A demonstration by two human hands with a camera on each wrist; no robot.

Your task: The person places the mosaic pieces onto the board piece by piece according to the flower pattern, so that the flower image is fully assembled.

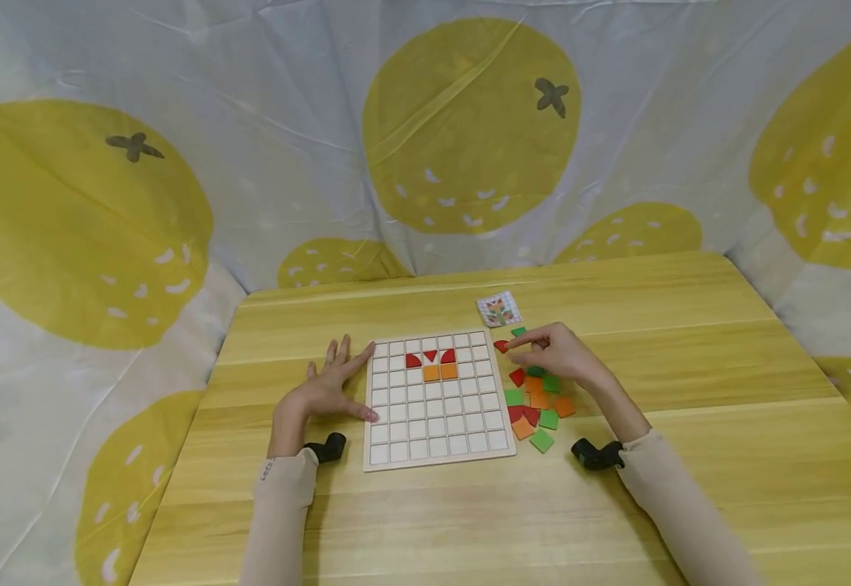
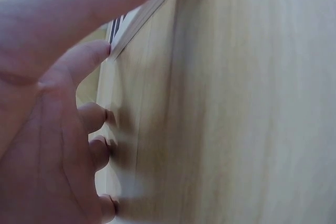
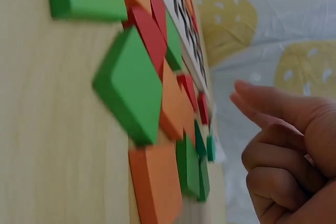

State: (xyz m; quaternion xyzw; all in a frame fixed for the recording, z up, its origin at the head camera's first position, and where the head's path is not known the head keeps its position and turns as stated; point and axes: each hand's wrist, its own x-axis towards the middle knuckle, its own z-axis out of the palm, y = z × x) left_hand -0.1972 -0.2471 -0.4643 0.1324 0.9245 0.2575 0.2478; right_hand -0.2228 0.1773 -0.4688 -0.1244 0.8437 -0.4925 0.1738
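Note:
A wooden board (image 1: 425, 423) with a white square grid lies on the table. Near its top are two red curved pieces (image 1: 414, 360), a red triangle (image 1: 431, 356) and two orange squares (image 1: 449, 371). My left hand (image 1: 328, 391) spreads at the board's left side, thumb and index finger on its edge, other fingertips on the table. Over the loose pieces, my right hand (image 1: 560, 354) reaches with index finger and thumb toward a red piece (image 1: 502, 347) by the board's right edge. In the right wrist view its other fingers curl in, and nothing shows between the fingertips.
Loose green squares (image 1: 541, 441), orange squares (image 1: 563, 406) and red pieces (image 1: 517, 377) lie in a pile right of the board, some overlapping. A small card (image 1: 499, 309) with a printed flower pattern lies behind them. A lemon-print cloth (image 1: 469, 122) hangs around the table.

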